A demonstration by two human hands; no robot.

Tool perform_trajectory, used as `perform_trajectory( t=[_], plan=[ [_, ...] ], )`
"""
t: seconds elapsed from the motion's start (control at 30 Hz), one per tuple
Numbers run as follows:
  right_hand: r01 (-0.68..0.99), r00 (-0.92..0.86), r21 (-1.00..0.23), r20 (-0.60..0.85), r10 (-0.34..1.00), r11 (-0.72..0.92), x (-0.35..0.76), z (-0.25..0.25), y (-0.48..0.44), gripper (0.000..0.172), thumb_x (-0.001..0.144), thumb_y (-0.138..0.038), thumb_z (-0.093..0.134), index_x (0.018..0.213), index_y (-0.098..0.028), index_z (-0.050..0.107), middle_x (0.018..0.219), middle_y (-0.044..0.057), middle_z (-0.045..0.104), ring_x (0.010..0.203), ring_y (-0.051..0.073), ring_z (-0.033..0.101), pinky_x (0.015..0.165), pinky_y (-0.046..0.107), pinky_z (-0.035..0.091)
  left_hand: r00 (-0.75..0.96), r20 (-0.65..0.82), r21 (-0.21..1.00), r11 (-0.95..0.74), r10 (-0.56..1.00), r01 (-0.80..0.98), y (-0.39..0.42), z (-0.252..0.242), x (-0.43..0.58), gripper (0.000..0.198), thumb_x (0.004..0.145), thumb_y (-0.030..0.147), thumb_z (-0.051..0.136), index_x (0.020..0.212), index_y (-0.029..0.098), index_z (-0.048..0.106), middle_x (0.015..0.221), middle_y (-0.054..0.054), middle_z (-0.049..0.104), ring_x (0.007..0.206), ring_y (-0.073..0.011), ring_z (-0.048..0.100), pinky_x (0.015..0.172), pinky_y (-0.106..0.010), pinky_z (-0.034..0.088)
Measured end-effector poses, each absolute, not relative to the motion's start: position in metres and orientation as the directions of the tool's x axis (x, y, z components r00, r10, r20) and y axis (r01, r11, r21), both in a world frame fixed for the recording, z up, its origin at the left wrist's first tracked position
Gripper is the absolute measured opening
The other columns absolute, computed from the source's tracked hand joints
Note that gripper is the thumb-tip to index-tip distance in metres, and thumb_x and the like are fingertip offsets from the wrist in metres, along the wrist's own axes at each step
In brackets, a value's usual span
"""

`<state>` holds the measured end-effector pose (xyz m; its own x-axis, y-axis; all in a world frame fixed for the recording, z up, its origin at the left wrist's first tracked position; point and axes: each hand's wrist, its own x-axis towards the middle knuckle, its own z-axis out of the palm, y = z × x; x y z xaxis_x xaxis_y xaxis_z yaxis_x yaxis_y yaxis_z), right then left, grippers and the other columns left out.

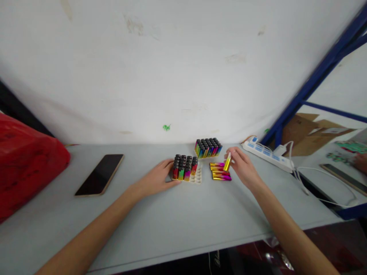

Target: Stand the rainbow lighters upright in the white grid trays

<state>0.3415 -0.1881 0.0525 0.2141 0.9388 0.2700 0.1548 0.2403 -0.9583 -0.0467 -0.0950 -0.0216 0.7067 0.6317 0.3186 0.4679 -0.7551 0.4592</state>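
Observation:
My left hand (157,176) steadies the left side of a pale tray (198,178), fingers behind and thumb along the front. Upright lighters (184,168) with black tops and shiny coloured bodies stand in it, and hollows show bare at its right. Between the fingertips of my right hand (241,164) is a shiny yellow lighter body (227,162) with a pale end, held tilted; no black top shows on it. Just below it, several yellow-and-magenta lighter bodies (221,175) lie flat on the grey table. A second block of black-topped lighters (208,148) stands behind.
A dark phone (99,175) lies at left beside a red bag (28,164). A white power strip (268,154) with cables is at right, near a blue metal frame (305,89). Beyond it are cardboard boxes (311,131) and another person's hand (360,162). A white wall borders the table's back.

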Motion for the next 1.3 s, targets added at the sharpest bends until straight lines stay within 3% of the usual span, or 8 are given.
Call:
perform_trajectory(
  t=[0.1, 0.23, 0.4, 0.57, 0.73, 0.9, 1.03, 1.3],
  plan=[
    [-0.053, 0.065, -0.986, 0.156, 0.986, 0.160, 0.322, 0.056, -0.164, 0.078, 0.089, -0.101, 0.092, 0.105, -0.033, 0.057, 0.097, 0.000, 0.082, 0.081, 0.025, 0.081, 0.076, 0.041, 0.072, 0.680, 0.331, 0.470, -0.739, 0.654, 0.482, -0.095, -0.022, -0.045, 0.068, 0.107, 0.065, 0.091, 0.163, 0.027, 0.078, 0.172, -0.019, 0.079, 0.163, -0.0465, 0.074, 0.145, -0.062, 0.060],
    [-0.107, -0.100, -0.988, 0.118, 0.988, 0.107, 0.299, 0.042, -0.148, 0.078, 0.088, -0.096, 0.096, 0.106, -0.034, 0.052, 0.070, -0.011, 0.065, 0.057, 0.018, 0.066, 0.061, 0.034, 0.066, 0.663, 0.346, 0.499, -0.729, 0.664, 0.469, -0.094, -0.024, -0.046, 0.070, 0.105, 0.067, 0.094, 0.161, 0.027, 0.079, 0.174, -0.019, 0.078, 0.163, -0.0466, 0.073, 0.145, -0.063, 0.060],
    [-0.008, -0.108, -0.998, 0.066, 0.992, 0.066, 0.282, 0.017, -0.150, 0.080, 0.090, -0.104, 0.088, 0.108, -0.033, 0.055, 0.069, -0.014, 0.054, 0.045, 0.011, 0.042, 0.038, 0.021, 0.033, 0.613, 0.338, 0.528, -0.683, 0.714, 0.505, -0.094, -0.029, -0.045, 0.080, 0.106, 0.076, 0.093, 0.164, 0.023, 0.076, 0.172, -0.023, 0.076, 0.162, -0.0477, 0.073, 0.145, -0.067, 0.058],
    [0.065, -0.061, -0.996, 0.063, 0.996, 0.067, 0.275, 0.010, -0.156, 0.086, 0.090, -0.113, 0.080, 0.094, -0.030, 0.061, 0.064, -0.010, 0.045, 0.053, 0.012, 0.034, 0.045, 0.023, 0.026, 0.585, 0.311, 0.524, -0.649, 0.749, 0.552, -0.097, -0.030, -0.046, 0.083, 0.108, 0.079, 0.090, 0.165, 0.021, 0.076, 0.178, -0.025, 0.072, 0.168, -0.0493, 0.068, 0.148, -0.069, 0.054],
    [0.048, -0.047, -0.998, -0.050, 0.998, -0.048, 0.273, 0.009, -0.150, 0.098, 0.089, -0.126, 0.059, 0.068, -0.032, 0.043, 0.058, -0.008, 0.030, 0.051, 0.012, 0.024, 0.045, 0.029, 0.021, 0.588, 0.311, 0.519, -0.652, 0.746, 0.552, -0.095, -0.032, -0.048, 0.080, 0.108, 0.078, 0.091, 0.165, 0.024, 0.076, 0.177, -0.022, 0.073, 0.168, -0.0491, 0.069, 0.148, -0.068, 0.055],
    [0.106, 0.122, -0.994, -0.014, 0.992, -0.027, 0.271, 0.005, -0.144, 0.079, 0.108, -0.092, 0.059, 0.060, -0.033, 0.038, 0.052, -0.004, 0.032, 0.051, 0.015, 0.027, 0.047, 0.032, 0.020, 0.571, 0.337, 0.527, -0.652, 0.749, 0.545, -0.093, -0.034, -0.049, 0.080, 0.105, 0.082, 0.091, 0.160, 0.024, 0.080, 0.172, -0.020, 0.077, 0.164, -0.0485, 0.073, 0.146, -0.066, 0.058],
    [0.083, 0.131, -0.994, -0.062, 0.989, -0.074, 0.271, 0.007, -0.144, 0.067, 0.112, -0.071, 0.056, 0.060, -0.032, 0.041, 0.053, -0.005, 0.033, 0.052, 0.014, 0.023, 0.048, 0.032, 0.017, 0.569, 0.334, 0.537, -0.648, 0.751, 0.541, -0.094, -0.031, -0.050, 0.079, 0.105, 0.081, 0.091, 0.159, 0.023, 0.081, 0.171, -0.021, 0.077, 0.164, -0.0502, 0.073, 0.145, -0.069, 0.059],
    [0.023, 0.075, -0.995, -0.090, 0.993, -0.092, 0.271, 0.012, -0.150, 0.077, 0.102, -0.095, 0.068, 0.064, -0.032, 0.044, 0.056, -0.007, 0.033, 0.052, 0.013, 0.026, 0.048, 0.031, 0.021, 0.570, 0.323, 0.544, -0.641, 0.756, 0.542, -0.098, -0.027, -0.051, 0.082, 0.107, 0.084, 0.087, 0.162, 0.024, 0.081, 0.174, -0.021, 0.076, 0.165, -0.0499, 0.073, 0.147, -0.067, 0.058]
  ],
)
